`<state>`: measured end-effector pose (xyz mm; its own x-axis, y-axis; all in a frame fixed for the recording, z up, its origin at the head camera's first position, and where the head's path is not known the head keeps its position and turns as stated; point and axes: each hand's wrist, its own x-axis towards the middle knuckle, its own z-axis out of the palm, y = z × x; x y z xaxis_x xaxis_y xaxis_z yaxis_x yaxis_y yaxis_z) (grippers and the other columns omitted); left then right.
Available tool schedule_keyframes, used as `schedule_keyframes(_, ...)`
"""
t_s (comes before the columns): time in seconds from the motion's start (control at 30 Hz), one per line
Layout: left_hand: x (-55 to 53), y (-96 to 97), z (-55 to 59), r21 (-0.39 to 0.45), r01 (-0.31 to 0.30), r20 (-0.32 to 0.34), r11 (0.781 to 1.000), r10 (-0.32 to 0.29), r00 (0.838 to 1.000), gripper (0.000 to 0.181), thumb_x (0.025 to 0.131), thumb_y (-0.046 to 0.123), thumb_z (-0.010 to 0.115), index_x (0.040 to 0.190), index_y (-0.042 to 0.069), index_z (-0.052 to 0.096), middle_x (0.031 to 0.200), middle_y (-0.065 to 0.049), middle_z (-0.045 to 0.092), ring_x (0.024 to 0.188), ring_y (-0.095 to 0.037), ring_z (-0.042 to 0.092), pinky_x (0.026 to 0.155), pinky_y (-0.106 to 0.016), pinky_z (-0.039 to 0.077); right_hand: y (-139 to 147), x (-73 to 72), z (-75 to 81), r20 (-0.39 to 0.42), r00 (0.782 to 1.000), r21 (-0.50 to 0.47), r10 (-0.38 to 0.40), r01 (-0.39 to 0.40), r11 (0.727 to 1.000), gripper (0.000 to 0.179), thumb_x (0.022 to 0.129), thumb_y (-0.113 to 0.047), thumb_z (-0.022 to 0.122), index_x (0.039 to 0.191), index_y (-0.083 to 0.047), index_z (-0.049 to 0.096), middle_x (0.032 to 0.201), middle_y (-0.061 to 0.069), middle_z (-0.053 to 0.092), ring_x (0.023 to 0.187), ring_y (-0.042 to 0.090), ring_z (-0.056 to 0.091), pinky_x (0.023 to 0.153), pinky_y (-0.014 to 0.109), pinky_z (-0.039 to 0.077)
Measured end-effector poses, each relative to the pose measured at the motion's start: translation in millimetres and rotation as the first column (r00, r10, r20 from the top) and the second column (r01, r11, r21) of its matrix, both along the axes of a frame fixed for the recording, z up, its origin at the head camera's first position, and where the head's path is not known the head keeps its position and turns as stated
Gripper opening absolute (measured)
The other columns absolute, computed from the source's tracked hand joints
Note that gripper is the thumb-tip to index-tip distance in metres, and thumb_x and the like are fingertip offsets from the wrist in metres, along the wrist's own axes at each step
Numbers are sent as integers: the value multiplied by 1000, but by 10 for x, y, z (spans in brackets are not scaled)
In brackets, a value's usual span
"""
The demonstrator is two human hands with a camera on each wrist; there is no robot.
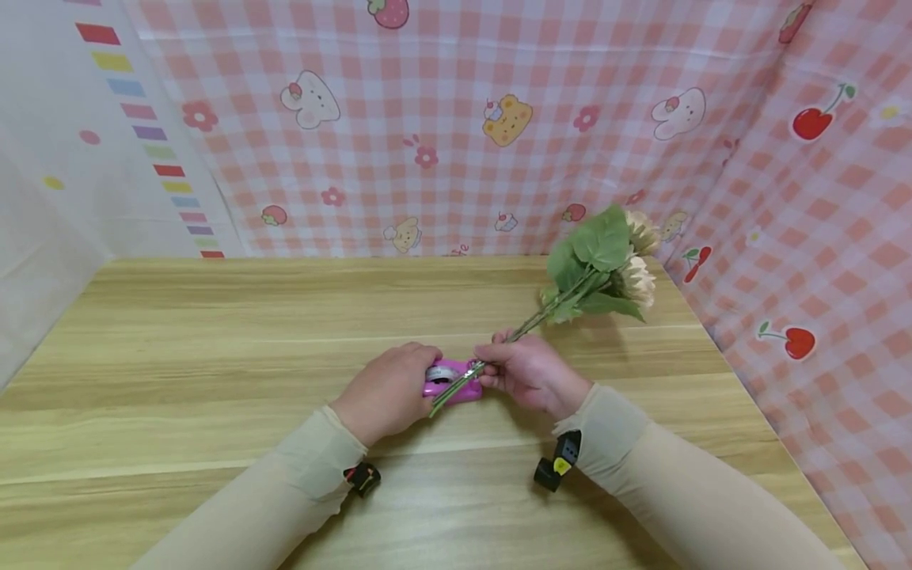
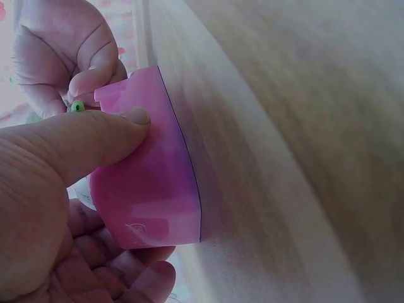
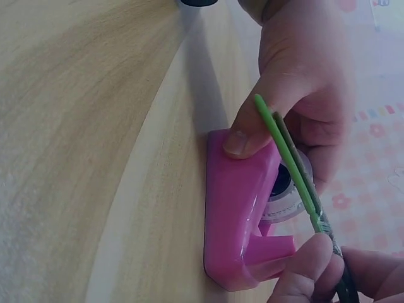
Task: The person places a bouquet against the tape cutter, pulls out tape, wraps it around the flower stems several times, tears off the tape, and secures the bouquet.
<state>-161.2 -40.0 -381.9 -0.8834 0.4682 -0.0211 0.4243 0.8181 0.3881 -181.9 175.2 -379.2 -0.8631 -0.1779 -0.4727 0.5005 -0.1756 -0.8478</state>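
Observation:
My left hand (image 1: 388, 392) grips a pink tape dispenser (image 2: 151, 183) that stands on the wooden table. Its thumb presses one side, and its fingers wrap the far side. A roll of clear tape (image 3: 283, 207) sits in the dispenser. My right hand (image 1: 537, 376) pinches the stems (image 1: 530, 323) of a bunch of artificial flowers (image 1: 598, 265) between thumb and fingers. Cream blooms and broad green leaves point to the back right. The cut stem ends (image 3: 278, 136) cross over the dispenser towards my left hand. Something shiny like clear tape (image 3: 324, 225) shows on the stems beside my right fingertips.
The wooden table (image 1: 214, 332) spreads out around both hands. A pink checked cloth (image 1: 456, 158) hangs behind it, and another pink checked cloth (image 1: 841, 261) hangs along the right side. White cloth (image 1: 57, 158) covers the left side.

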Motion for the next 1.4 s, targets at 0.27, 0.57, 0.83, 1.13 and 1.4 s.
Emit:
schedule_keyframes(0.27, -8, 0, -15, 1, 8, -12, 1000, -8, 1000, 59, 89, 23, 85, 140, 4, 62, 133, -10, 69, 117, -26, 66, 106, -42, 56, 8, 12, 3, -11, 1000, -33, 7, -7, 999, 30, 101, 6, 56, 80, -13, 45, 74, 4, 66, 58, 11, 61, 60, 19, 59)
schedule_keyframes(0.57, -4, -2, -19, 9, 12, -10, 1000, -12, 1000, 57, 88, 22, 85, 137, 4, 63, 131, -10, 69, 114, -25, 67, 103, -41, 57, 20, 15, -30, -9, 1000, -42, 4, -5, 999, 25, 101, 7, 54, 86, -11, 47, 75, 4, 63, 60, 12, 62, 61, 19, 59)
schedule_keyframes(0.83, -1, -8, -17, 7, 12, -5, 1000, -11, 1000, 58, 88, 23, 85, 138, 4, 63, 132, -10, 69, 115, -26, 67, 104, -42, 57, 57, -1, -33, 3, 999, -3, 46, -46, 999, 20, 100, 7, 55, 94, -10, 48, 79, 5, 64, 68, 13, 63, 70, 23, 63)
schedule_keyframes(1.13, 1, -15, -7, 4, 8, -2, 1000, -8, 1000, 60, 88, 23, 85, 140, 4, 62, 134, -11, 68, 118, -27, 67, 106, -43, 56, 66, -2, -12, -8, 1000, 17, 21, -21, 1000, 27, 100, 9, 57, 122, 0, 43, 84, 7, 69, 71, 14, 71, 72, 24, 65)
schedule_keyframes(1.4, -2, -9, 1, -1, 9, 1, 1000, -9, 1000, 60, 90, 24, 83, 141, 3, 61, 137, -12, 67, 123, -28, 66, 109, -43, 55, 96, 13, -12, -13, 1000, 2, -2, 2, 1000, 21, 100, 10, 56, 97, -6, 44, 81, 6, 67, 71, 14, 71, 71, 23, 64)
